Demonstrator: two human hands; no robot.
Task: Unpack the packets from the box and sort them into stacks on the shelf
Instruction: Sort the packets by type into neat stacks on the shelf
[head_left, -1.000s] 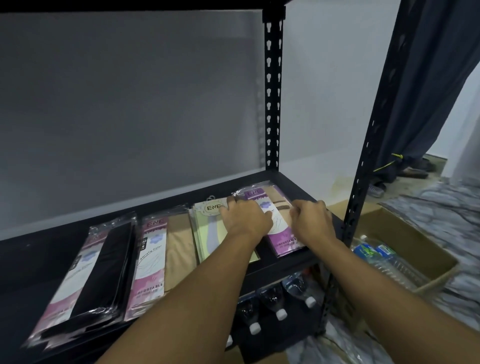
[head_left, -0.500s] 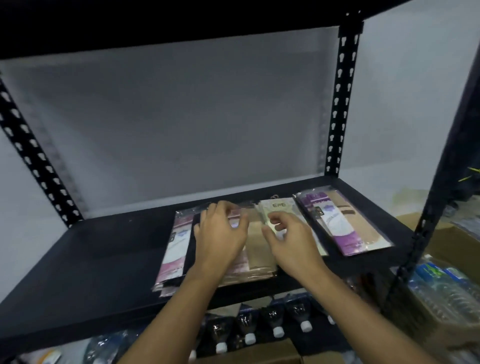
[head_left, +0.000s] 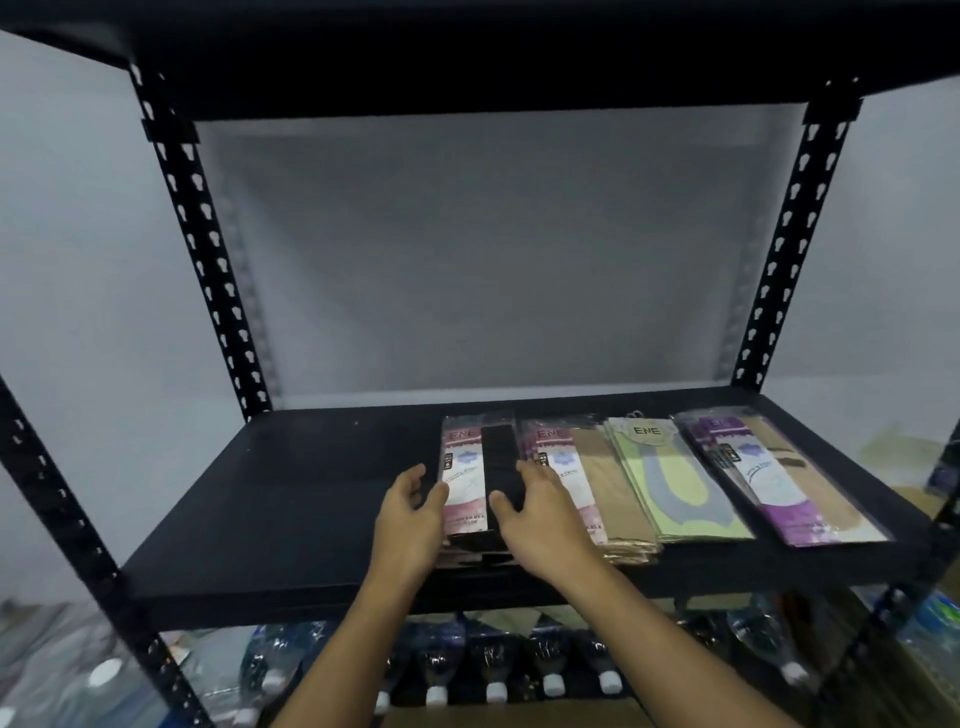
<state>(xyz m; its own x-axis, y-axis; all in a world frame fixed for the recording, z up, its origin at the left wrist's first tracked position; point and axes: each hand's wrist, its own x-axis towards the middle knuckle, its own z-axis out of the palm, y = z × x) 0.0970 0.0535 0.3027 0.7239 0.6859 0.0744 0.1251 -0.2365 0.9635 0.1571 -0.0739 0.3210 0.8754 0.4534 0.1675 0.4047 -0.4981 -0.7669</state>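
Four stacks of flat packets lie side by side on the black shelf (head_left: 291, 499). From left to right they are a pink-and-black stack (head_left: 467, 467), a pink-and-beige stack (head_left: 587, 467), a light green stack (head_left: 670, 483) and a purple stack (head_left: 769, 473). My left hand (head_left: 410, 514) touches the left edge of the pink-and-black stack with relaxed fingers. My right hand (head_left: 540, 512) rests against that stack's right side, between it and the beige stack, with its thumb lying on the black packet. Neither hand lifts a packet.
Black perforated uprights (head_left: 202, 249) (head_left: 789, 239) frame the shelf, and another black shelf board (head_left: 467, 62) hangs overhead. Several water bottles (head_left: 493, 670) lie on the level below. Cardboard (head_left: 519, 714) shows at the bottom edge. The shelf's left half holds no packets.
Both hands have moved left from the beige and green stacks to flank the pink-and-black stack. The view has swung so that the whole shelf bay shows.
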